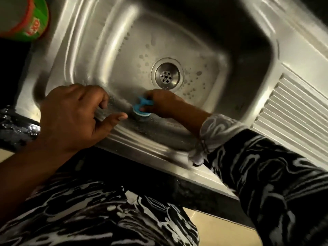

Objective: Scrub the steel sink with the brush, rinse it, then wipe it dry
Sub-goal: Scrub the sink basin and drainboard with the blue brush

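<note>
The steel sink (92, 50) fills the upper view, with soapy drops on its floor around the round drain (167, 75). My right hand (161, 102) grips the blue handle of a small round brush (142, 108), whose head presses against the near inner wall of the basin. My left hand (71, 114) grips the near rim of the sink, fingers curled over the edge into the basin and thumb stretched along the rim towards the brush.
A green and red round container (26, 18) stands at the top left beside the sink. A ribbed draining board (291, 114) lies to the right. The dark wet counter edge (17, 126) runs along the near side.
</note>
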